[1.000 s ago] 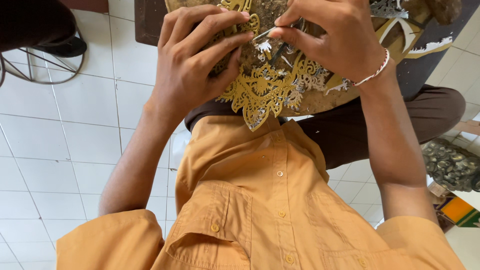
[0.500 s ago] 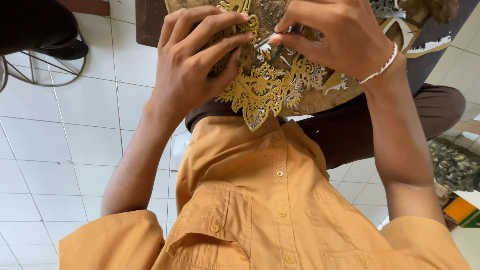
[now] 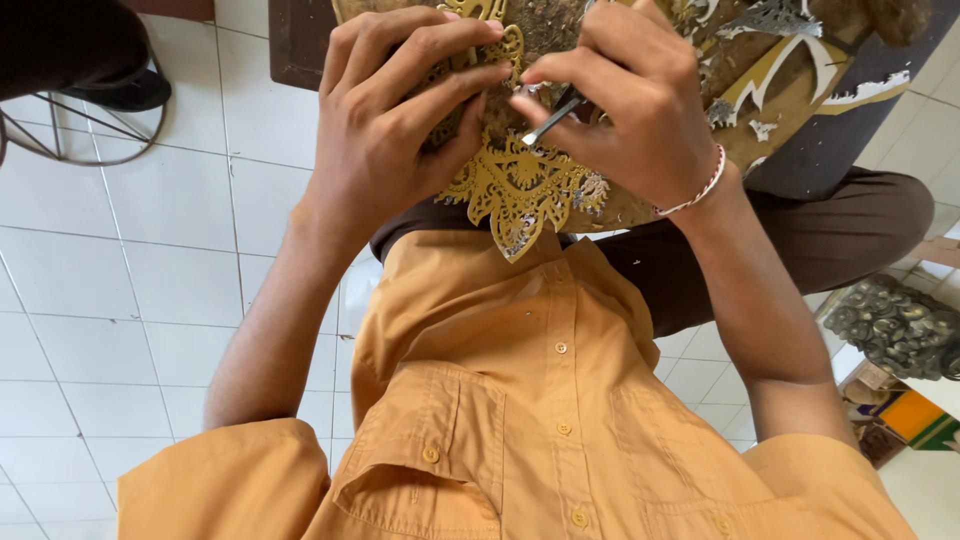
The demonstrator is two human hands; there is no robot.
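Currently, a gold-coloured pierced ornament [image 3: 520,190], cut with fine openwork scrolls, is seen lying on a brown work board [image 3: 760,120] at the top of the head view, its pointed lower tip hanging over the board's near edge above the orange shirt [image 3: 540,400]. The left hand [image 3: 385,130] is laid flat-curled over the ornament's left part, fingers pressed down on it and thumb tucked against its edge; nothing is clamped inside that hand, the piece is only pinned to the board. The right hand [image 3: 640,110] is closed in a pinch on a thin metal tool [image 3: 550,120], whose bright tip is set against the ornament just beside the left fingertips. The two hands are close together, nearly touching over the work. A beaded bracelet [image 3: 695,190] is worn on the right wrist. Pale offcut scraps [image 3: 770,20] are scattered on the board to the right. White floor tiles [image 3: 130,300] are seen on the left, with a wire stand [image 3: 90,130] at the upper left. A dark carved piece [image 3: 895,325] is seen low at the right edge.
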